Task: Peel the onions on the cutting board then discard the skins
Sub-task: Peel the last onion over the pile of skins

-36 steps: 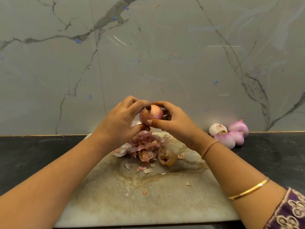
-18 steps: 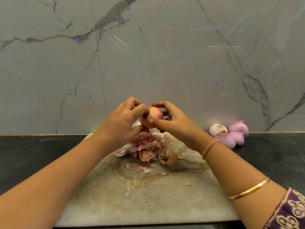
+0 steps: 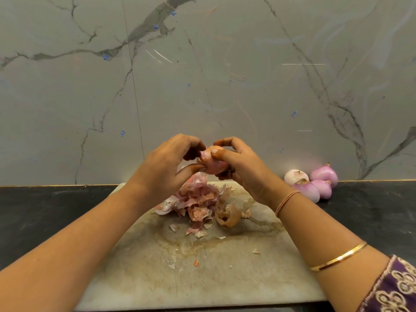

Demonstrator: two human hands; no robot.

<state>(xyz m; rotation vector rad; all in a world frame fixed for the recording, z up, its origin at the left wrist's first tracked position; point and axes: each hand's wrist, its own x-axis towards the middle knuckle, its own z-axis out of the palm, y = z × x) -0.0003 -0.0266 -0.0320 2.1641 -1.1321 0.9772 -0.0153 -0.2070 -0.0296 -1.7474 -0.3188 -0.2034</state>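
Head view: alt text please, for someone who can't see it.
A left hand and right hand hold an onion above a pile of skins on a cutting board. Four peeled onions lie on the dark counter to the right, against a marble wall.

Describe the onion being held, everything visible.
The onion is small and roundish, with pinkish-orange papery skin. It is held in the air above the skin pile at the far end of the cutting board. The right hand curls round it, thumb on top; the left hand pinches its left side. Fingers hide much of it.
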